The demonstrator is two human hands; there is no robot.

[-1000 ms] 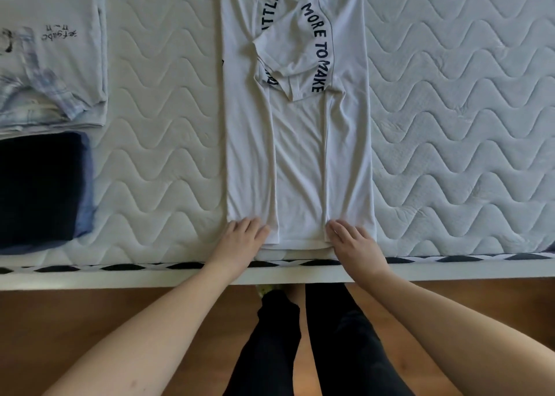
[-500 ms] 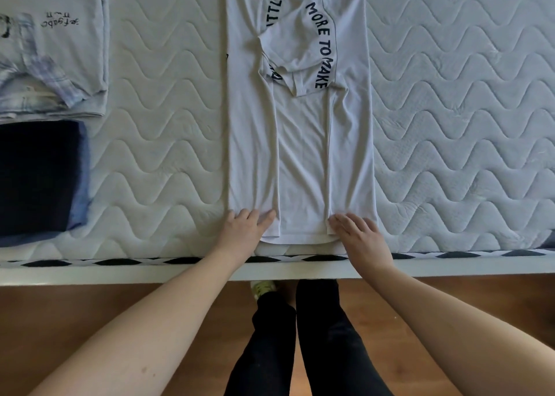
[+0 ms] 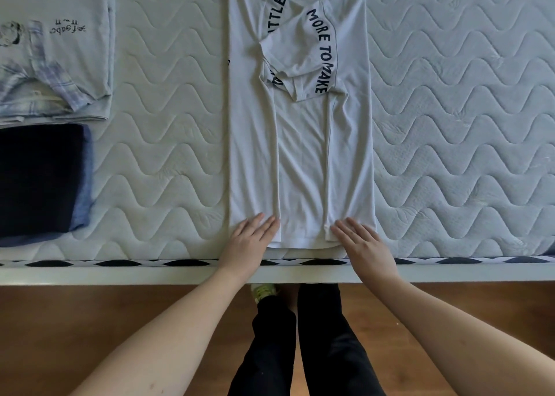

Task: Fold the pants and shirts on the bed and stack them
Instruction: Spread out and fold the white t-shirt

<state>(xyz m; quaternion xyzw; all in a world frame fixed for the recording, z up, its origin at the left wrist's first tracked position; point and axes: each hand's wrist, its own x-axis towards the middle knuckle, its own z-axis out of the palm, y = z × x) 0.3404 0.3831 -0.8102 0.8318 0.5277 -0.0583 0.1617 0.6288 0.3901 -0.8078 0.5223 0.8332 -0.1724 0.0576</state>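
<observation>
A white T-shirt (image 3: 300,143) with dark lettering lies lengthwise on the mattress, both sides and sleeves folded inward into a long strip. Its hem is at the near edge of the bed. My left hand (image 3: 247,241) rests flat on the hem's left corner, fingers straight. On the hem's right corner my right hand (image 3: 362,245) lies flat the same way. Neither hand grips the cloth.
A folded pale shirt stack (image 3: 54,50) lies at the far left, with folded dark navy pants (image 3: 39,179) just in front of it. The quilted mattress (image 3: 450,125) stretches to the right. The bed's white front rail (image 3: 120,274) and the wooden floor lie below.
Both hands have stayed on the shirt's hem corners; their fingers have spread a little flatter. The shirt lies as before.
</observation>
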